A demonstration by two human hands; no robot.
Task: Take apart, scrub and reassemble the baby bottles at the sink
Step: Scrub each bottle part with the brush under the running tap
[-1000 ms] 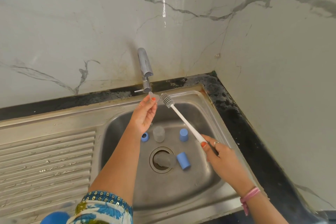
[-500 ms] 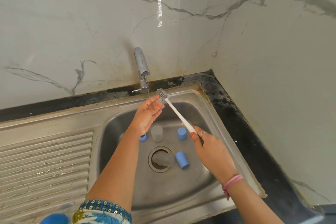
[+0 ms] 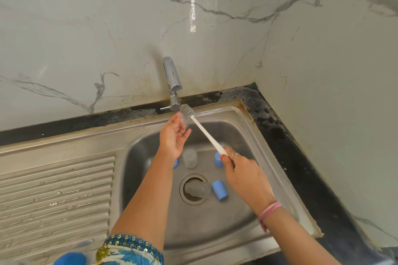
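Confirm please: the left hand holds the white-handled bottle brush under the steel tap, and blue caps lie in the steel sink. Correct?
Not quite. The head view shows the right hand gripping the white-handled bottle brush under the steel tap. Blue caps do lie in the steel sink.

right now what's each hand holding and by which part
The right hand grips the bottle brush by the lower end of its white handle. The left hand pinches a small clear part at its fingertips; which part is unclear.

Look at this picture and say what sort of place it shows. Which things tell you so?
Most likely a home kitchen, at the washing-up corner. A steel sink with a ribbed drainboard is set in a dark counter, a tap rises behind it, and marble-look walls meet in a corner.
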